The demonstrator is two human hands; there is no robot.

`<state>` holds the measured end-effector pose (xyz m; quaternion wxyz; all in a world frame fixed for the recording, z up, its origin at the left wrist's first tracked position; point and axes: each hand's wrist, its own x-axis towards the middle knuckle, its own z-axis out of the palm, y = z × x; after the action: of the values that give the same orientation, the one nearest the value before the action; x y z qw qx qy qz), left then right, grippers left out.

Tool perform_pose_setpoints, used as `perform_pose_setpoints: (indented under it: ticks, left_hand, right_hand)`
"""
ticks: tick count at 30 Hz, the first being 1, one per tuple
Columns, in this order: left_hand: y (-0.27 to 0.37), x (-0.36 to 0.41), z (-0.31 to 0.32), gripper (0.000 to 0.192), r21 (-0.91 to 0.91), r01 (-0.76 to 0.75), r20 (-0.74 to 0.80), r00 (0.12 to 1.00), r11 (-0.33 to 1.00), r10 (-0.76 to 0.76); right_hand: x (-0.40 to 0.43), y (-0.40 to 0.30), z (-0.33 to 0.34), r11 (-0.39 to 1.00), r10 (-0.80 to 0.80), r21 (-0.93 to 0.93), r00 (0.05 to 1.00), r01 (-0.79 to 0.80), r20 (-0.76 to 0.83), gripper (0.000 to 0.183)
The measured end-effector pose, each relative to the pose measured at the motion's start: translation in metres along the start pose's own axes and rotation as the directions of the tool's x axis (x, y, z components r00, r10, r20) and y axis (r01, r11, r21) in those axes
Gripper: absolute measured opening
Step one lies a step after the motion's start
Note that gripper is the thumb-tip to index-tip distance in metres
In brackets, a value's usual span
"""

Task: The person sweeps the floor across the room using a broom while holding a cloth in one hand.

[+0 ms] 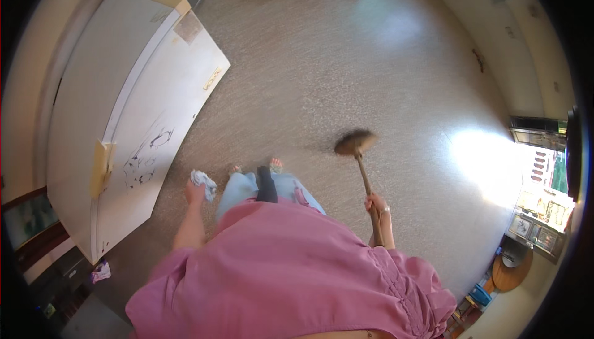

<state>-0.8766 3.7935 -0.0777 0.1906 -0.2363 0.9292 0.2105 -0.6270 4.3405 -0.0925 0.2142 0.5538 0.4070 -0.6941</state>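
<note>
At the right, my right hand [377, 203] is closed around the wooden handle of a broom [364, 176]. The broom's brown head [355, 143] is down at the floor, away from me, and its dark far edge is blurred. On the left, my left hand [195, 193] grips a crumpled white cloth or piece of paper [204, 184]; which of the two cannot be told. That hand hangs beside my leg, near a white cabinet. My feet [276, 165] show just beyond my light blue trousers.
The tall white cabinet [153, 107] with drawings on its doors stands close at my left. Speckled floor [297, 69] stretches ahead. A crumpled wrapper [100, 271] lies by the cabinet's near corner. Bright light falls from a doorway [540, 167] at the right.
</note>
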Motion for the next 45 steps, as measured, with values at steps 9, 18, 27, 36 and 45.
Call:
perform_pose_setpoints:
  ticks: [9,18,27,36,45]
  left_hand:
    - [0.132,0.06,0.026,0.03,0.117,-0.388,0.003,0.921,0.914,0.39]
    - [0.172,0.146,0.047,0.029,0.206,-0.36,0.175,0.928,0.91,0.327]
    - [0.272,0.24,0.032,0.038,0.064,-0.524,0.239,0.834,0.849,0.497]
    - [0.326,0.298,0.007,0.043,0.041,-0.415,0.194,0.895,0.909,0.4]
    - [0.306,0.307,0.01,0.044,0.039,-0.265,0.208,0.945,0.963,0.252]
  right_hand:
    - [-0.062,0.051,0.02,0.959,0.003,0.273,0.957,0.079,-0.29,0.04]
    - [0.011,-0.122,0.201,0.976,-0.177,-0.093,0.966,0.197,0.188,0.056]
    - [0.183,-0.312,0.451,0.985,-0.092,-0.082,0.86,0.153,0.501,0.057]
    - [0.203,-0.331,0.331,0.977,-0.161,0.182,0.937,0.108,0.309,0.002]
    - [0.201,-0.4,0.2,0.967,-0.015,0.254,1.0,0.015,0.001,0.017]
